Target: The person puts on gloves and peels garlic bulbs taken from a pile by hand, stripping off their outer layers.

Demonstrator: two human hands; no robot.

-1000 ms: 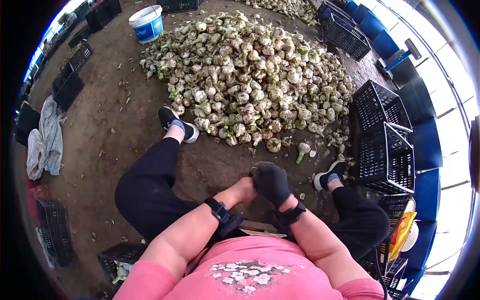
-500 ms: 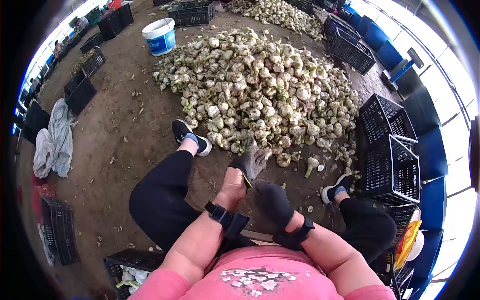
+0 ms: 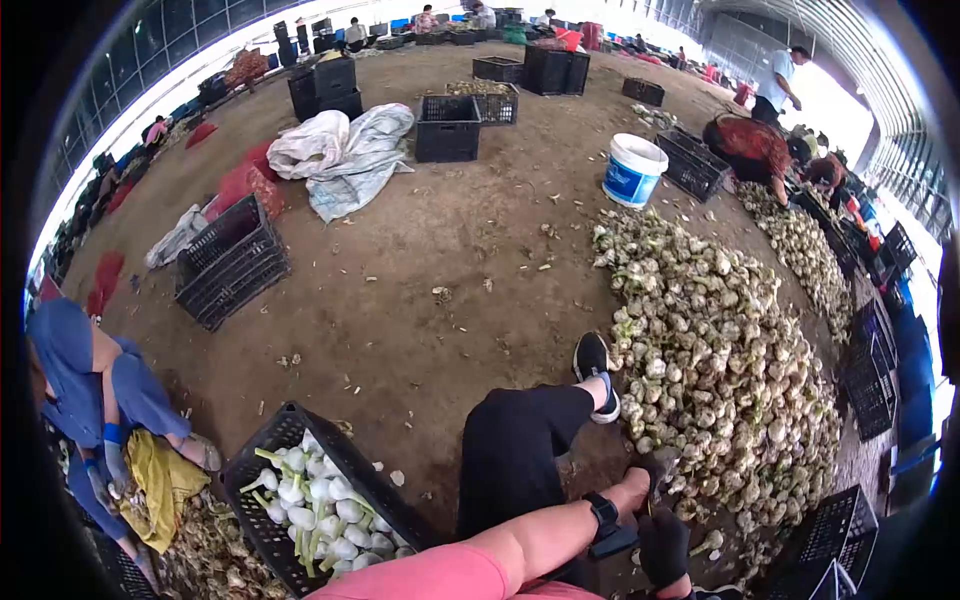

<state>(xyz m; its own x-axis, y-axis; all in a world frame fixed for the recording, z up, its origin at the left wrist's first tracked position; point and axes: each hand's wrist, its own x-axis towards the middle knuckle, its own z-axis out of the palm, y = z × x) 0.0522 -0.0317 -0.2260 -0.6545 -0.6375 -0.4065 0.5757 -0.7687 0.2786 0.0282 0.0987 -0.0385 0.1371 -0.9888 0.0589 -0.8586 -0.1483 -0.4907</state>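
Note:
At the lower right, my left hand in a dark glove reaches the near edge of the heap of dirty garlic bulbs; its fingers are too small and blurred to make out. Just below it, my right hand, in a black glove, is closed, and what it grips is hidden. The two hands are close together beside my knee. A black crate of clean white garlic with green stems stands at the lower left of my leg.
A white and blue bucket stands beyond the heap. Black crates and pale sacks lie on the dirt floor. A person in blue sits at the far left. Other people are at the back, one in red bending over more garlic.
The view has swung left, bringing the crate of clean garlic and the seated person into view. My left hand has moved from beside my right hand to the heap's edge.

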